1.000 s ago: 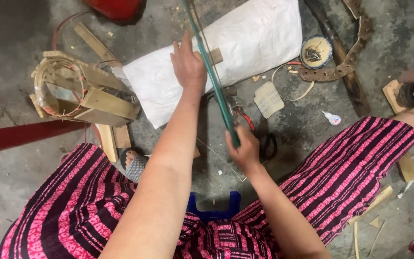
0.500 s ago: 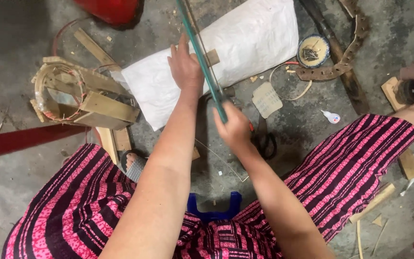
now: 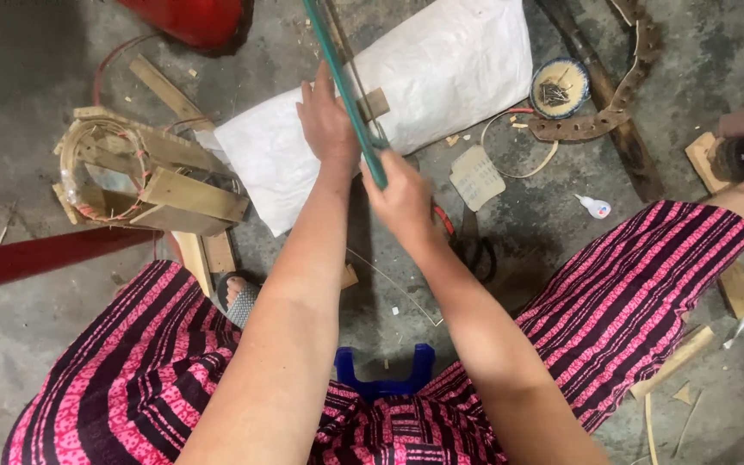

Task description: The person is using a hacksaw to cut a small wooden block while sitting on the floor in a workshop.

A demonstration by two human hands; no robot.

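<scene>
A long thin green bamboo strip (image 3: 338, 71) runs from the top edge down to my hands. My left hand (image 3: 327, 122) grips it from the left, over a white sack (image 3: 458, 73). My right hand (image 3: 404, 200) is closed on the strip's lower end, just below and right of the left hand. A small wooden block (image 3: 375, 103) lies on the sack beside the strip. Both forearms reach forward from my lap, which is covered in pink and black striped cloth (image 3: 639, 284).
A bamboo frame of slats and hoops (image 3: 144, 176) sits at the left on the concrete floor. Scissors (image 3: 467, 245), a small glue bottle (image 3: 596, 206), a round tin of nails (image 3: 559, 87), a curved leather strap (image 3: 613, 112) and a blue stool (image 3: 382, 376) lie around.
My right hand has slid up along the green strip toward my left hand, from near the scissors to just below the sack. The left hand has stayed on the strip.
</scene>
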